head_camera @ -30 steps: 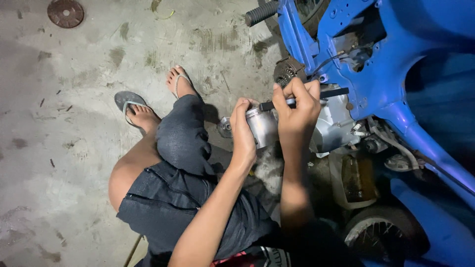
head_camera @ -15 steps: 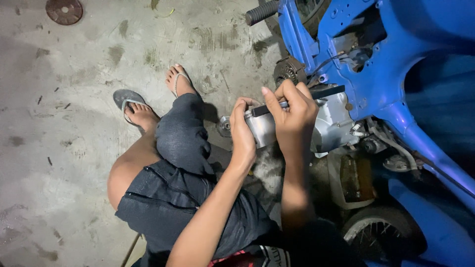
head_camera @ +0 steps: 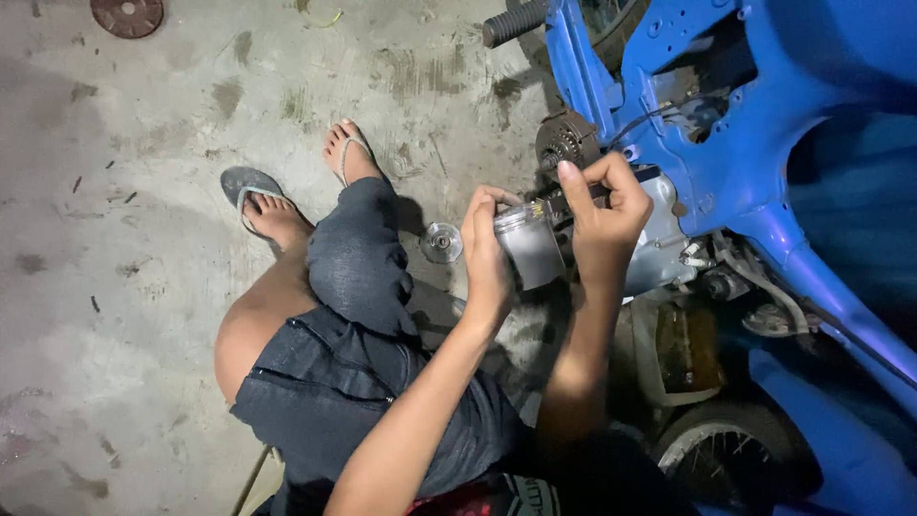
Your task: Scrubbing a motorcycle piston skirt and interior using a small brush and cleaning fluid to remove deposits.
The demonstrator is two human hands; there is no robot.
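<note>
The person squats on the concrete floor (head_camera: pixel 143 143) beside a blue motorbike (head_camera: pixel 745 162), both hands up at its engine. The left hand (head_camera: pixel 487 253) cups a short silver metal cylinder (head_camera: pixel 528 247), fingers curled together around its near side with the thumb over the top edge. The cylinder sits against the side of the engine (head_camera: pixel 664 244), just below the bike's blue frame. The right hand (head_camera: pixel 600 215) is on the cylinder's far side, its thumb raised and straight, its other fingers bent and closed around a dark bar (head_camera: pixel 573 196) that pokes out from the engine; how tightly they pinch it I cannot tell.

On the floor just left of the left hand lies a small round metal part (head_camera: pixel 441 243), close to the person's knee. Both feet wear flip-flops (head_camera: pixel 244 182). A rusty round disc (head_camera: pixel 127 14) lies well away at the top left corner. A spoked wheel (head_camera: pixel 726 459) shows at the lower right.
</note>
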